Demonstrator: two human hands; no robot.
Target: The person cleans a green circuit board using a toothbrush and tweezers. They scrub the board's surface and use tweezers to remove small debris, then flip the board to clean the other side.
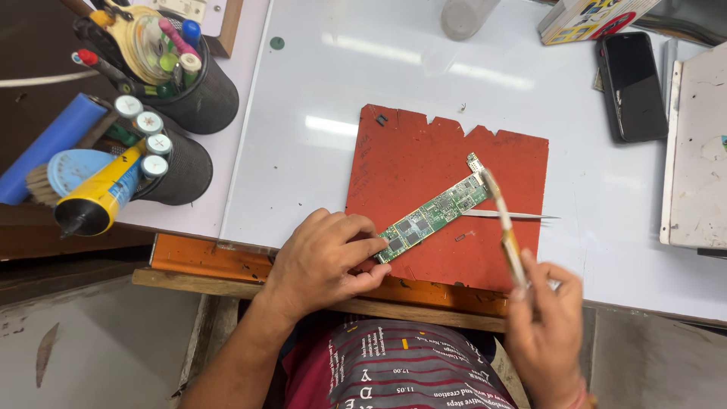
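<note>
A long narrow green circuit board (pixel 437 209) lies slantwise on a red mat (pixel 424 159). My left hand (pixel 322 261) pinches the board's near left end between thumb and fingers. My right hand (pixel 544 333) is raised at the lower right, holding a slim brush (pixel 506 227) whose pale tip reaches the board's far right end. A pair of metal tweezers (pixel 509 216) lies on the mat just right of the board, under the brush.
Two black mesh pots (pixel 198 102) full of pens, tubes and tools stand at the left, with a blue roll (pixel 47 144) beside them. A black phone (pixel 633 85), a box (pixel 583 19), a clear cup (pixel 463 17) and a white slab (pixel 697 144) lie at the back and right.
</note>
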